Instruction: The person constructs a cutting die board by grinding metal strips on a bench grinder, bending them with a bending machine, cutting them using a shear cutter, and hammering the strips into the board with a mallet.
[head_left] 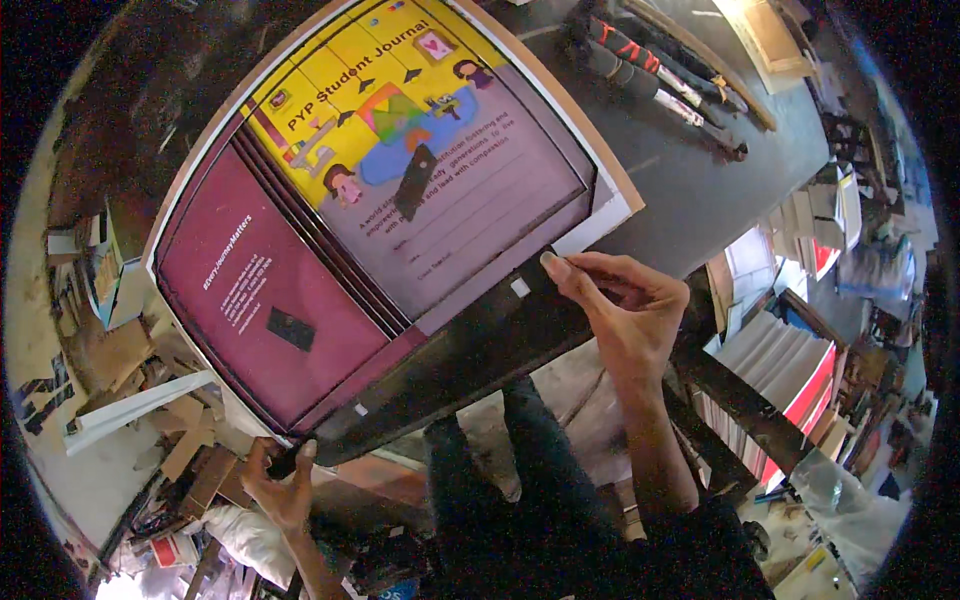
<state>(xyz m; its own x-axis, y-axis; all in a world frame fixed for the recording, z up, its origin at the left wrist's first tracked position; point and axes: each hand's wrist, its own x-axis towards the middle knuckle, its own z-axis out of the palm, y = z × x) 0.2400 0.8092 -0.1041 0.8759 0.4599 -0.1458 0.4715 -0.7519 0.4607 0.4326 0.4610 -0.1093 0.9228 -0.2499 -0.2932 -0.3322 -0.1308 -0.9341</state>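
A large printed sheet (pixel 370 210) is lying flat on a dark bench (pixel 690 180), filling most of the middle of the view. Its upper half is showing a yellow panel with cartoon figures above a pale purple block with ruled lines, and its lower left half is a deep maroon panel with small white print. A white margin is running round the sheet, over a brown board edge beneath it.

The right hand (pixel 615 300) is reaching in from the lower right and pinching the sheet's near right corner between thumb and fingertips, just where the white margin is meeting the bench's dark front edge. The left hand (pixel 280 485) is gripping the near left corner of the sheet from below, fingers curled up over the edge and thumb raised beside it.

Two small black pieces (pixel 414 180) are resting on the sheet, one on the purple block and one on the maroon panel. A small white tab (pixel 520 288) is sitting on the dark edge just beside the right hand.

Stacks of books (pixel 775 375) with red covers are standing to the right, below the bench. Cardboard scraps (pixel 150 390) are lying scattered on the floor to the left. A bundle of dark tools (pixel 660 75) is lying on the bench's far side.
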